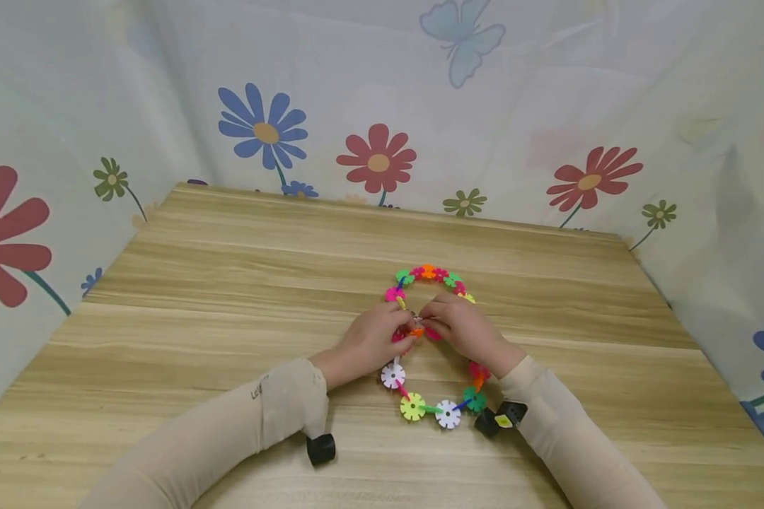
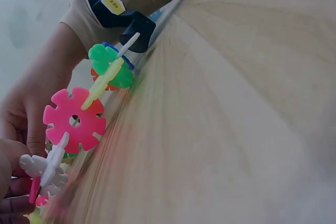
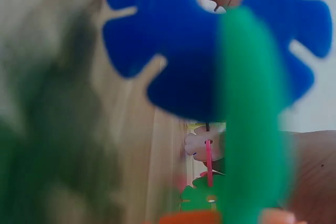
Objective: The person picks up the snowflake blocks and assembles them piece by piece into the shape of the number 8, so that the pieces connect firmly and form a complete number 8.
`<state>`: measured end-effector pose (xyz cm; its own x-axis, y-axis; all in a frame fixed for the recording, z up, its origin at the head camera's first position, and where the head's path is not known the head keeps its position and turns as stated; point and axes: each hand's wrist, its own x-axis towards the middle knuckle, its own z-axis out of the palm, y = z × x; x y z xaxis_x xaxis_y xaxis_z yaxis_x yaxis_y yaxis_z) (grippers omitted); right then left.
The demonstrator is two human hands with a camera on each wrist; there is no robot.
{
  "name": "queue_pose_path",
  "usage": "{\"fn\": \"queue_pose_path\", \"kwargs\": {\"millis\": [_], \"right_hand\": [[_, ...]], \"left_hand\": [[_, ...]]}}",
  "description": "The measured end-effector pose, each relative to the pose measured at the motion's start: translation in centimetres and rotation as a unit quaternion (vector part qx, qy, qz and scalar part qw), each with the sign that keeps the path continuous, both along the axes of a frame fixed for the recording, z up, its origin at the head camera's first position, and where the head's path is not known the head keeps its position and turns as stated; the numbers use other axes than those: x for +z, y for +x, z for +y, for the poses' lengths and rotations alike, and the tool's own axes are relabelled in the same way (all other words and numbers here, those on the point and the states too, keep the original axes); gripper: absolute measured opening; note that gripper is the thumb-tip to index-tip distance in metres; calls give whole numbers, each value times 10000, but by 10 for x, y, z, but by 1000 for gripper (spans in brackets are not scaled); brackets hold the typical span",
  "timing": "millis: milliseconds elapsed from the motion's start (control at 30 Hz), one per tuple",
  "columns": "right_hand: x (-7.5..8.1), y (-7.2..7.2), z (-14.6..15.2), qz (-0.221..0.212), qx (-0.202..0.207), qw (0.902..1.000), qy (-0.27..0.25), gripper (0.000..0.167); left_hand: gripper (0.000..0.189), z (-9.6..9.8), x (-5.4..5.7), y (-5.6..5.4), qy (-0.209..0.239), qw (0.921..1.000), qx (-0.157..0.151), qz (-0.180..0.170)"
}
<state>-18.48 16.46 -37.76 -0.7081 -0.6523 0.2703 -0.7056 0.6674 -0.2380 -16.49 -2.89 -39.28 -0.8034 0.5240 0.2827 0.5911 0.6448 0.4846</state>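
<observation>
Notched plastic snowflake discs in many colours are joined in a chain that lies in loops on the table. My left hand pinches discs of the chain at the middle, close to an orange disc. From the other side my right hand meets it, its thumb and fingertips pinching a small pale piece. The fingertips nearly touch, so the exact joint is hidden. In the left wrist view a pink disc and white discs hang by the fingers. A blue disc and a blurred green one fill the right wrist view.
Under the hands is a wood-grain table. A flower-printed cloth hangs behind it and at both sides. Each sleeve carries a small black camera, one of them beside the left forearm.
</observation>
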Motion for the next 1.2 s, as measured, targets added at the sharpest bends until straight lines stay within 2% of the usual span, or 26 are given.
{"fn": "queue_pose_path", "kwargs": {"millis": [233, 500, 667, 867, 1200], "right_hand": [[-1, -1, 0, -118, 14, 9999, 33, 11], [2, 7, 12, -503, -360, 9980, 138, 29], [-4, 12, 15, -257, -515, 9970, 527, 38], [-7, 13, 14, 162, -548, 9964, 628, 37], [-3, 12, 16, 194, -474, 9976, 458, 34]], "left_hand": [[11, 0, -4, 2, 32, 9999, 89, -80], [12, -1, -7, 3, 26, 9998, 187, -103], [13, -1, -8, 4, 35, 9996, 255, -86], [13, 0, -8, 3, 76, 9996, 272, -62], [13, 3, -7, 1, 38, 9996, 183, 220]]}}
